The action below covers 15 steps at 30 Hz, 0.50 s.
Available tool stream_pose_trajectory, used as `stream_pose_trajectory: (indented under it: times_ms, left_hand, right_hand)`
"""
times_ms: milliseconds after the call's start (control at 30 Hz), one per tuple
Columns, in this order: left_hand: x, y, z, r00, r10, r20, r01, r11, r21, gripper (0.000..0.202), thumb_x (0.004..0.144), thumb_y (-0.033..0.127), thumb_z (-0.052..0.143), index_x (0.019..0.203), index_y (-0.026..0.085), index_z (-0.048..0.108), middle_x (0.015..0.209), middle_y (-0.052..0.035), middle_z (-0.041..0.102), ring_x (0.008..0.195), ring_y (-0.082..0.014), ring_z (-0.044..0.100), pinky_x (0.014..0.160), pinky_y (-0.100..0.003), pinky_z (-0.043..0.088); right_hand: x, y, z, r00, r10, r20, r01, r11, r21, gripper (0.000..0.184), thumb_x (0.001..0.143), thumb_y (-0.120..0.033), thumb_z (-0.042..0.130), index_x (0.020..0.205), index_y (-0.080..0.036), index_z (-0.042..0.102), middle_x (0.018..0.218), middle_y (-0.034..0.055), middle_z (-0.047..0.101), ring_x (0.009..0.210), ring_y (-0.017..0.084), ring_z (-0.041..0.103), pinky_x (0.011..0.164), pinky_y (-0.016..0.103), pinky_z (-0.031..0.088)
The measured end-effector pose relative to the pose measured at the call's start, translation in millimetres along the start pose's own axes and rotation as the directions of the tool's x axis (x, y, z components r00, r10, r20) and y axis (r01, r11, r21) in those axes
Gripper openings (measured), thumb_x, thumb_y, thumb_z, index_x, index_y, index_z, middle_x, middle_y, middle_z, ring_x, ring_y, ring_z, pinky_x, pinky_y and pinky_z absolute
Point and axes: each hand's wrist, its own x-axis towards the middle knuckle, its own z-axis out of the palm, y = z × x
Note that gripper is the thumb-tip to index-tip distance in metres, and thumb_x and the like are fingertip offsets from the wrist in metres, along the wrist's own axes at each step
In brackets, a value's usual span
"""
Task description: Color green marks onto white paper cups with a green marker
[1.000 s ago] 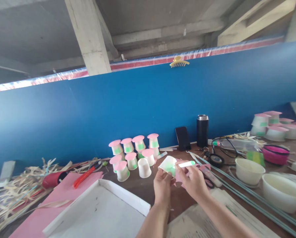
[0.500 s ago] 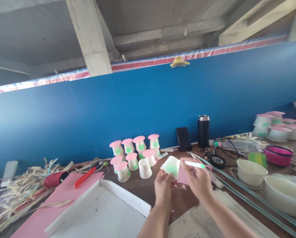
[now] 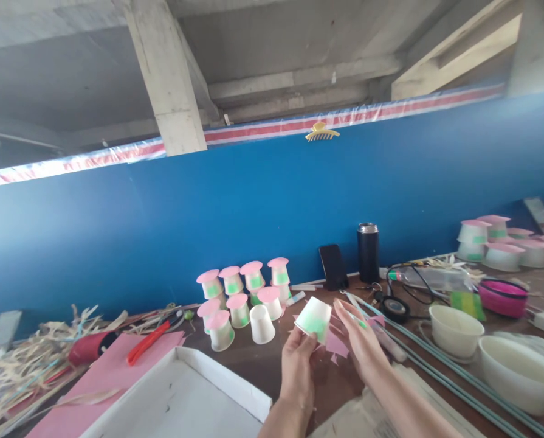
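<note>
My left hand [image 3: 299, 359] grips a white paper cup [image 3: 315, 313] that is tilted, with a green patch on its side. To the right of the cup is my right hand [image 3: 357, 334], its fingers fairly straight and pointing toward the cup. A white marker with a green end [image 3: 361, 324] is tucked in that hand, mostly hidden by it. Pink paper scraps [image 3: 336, 345] lie on the table below and between the hands. Left of the cup, a plain upside-down paper cup [image 3: 262, 325] stands near a group of cups topped with pink paper discs [image 3: 238, 302].
A white box lid [image 3: 217, 365] lies at the front left, beside pink paper [image 3: 89, 377] and red scissors [image 3: 148, 344]. At the back stand a phone [image 3: 333, 267] and a black flask [image 3: 368, 252]. Thin rods [image 3: 436, 359] and white bowls [image 3: 456, 328] are to the right.
My right hand has turned and drawn slightly away from the cup, and the marker that showed along its length is now mostly covered. The cup stays in my left hand. The view has shifted slightly.
</note>
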Motion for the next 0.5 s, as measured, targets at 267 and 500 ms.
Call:
stream_pose_trajectory:
  times_ms: [267,500]
  left_hand:
    - [-14,-10,12.5,0.978,-0.182,0.105,0.193,0.975,-0.109,0.036,0.065,0.018,0.073,0.099,0.013,0.067,0.095,-0.0099,0.068,0.07,-0.0112,0.062,0.07,-0.022,0.05]
    - [-27,-5,30.5,0.942,-0.225,0.248,0.278,0.939,-0.203,0.034,0.064,0.007,0.071,0.097,0.013,0.068,0.095,-0.01,0.068,0.08,-0.0131,0.063,0.077,-0.021,0.048]
  right_hand:
    - [-3,-1,0,0.997,0.019,0.075,-0.018,1.0,-0.017,0.048,0.074,-0.048,0.06,0.112,-0.019,0.056,0.079,0.0052,0.071,0.064,0.021,0.067,0.05,0.029,0.05]
    - [1,-9,-4,0.993,-0.116,-0.028,0.111,0.984,-0.139,0.043,0.07,-0.048,0.063,0.101,-0.019,0.061,0.065,0.0019,0.068,0.053,0.02,0.063,0.044,0.028,0.047]
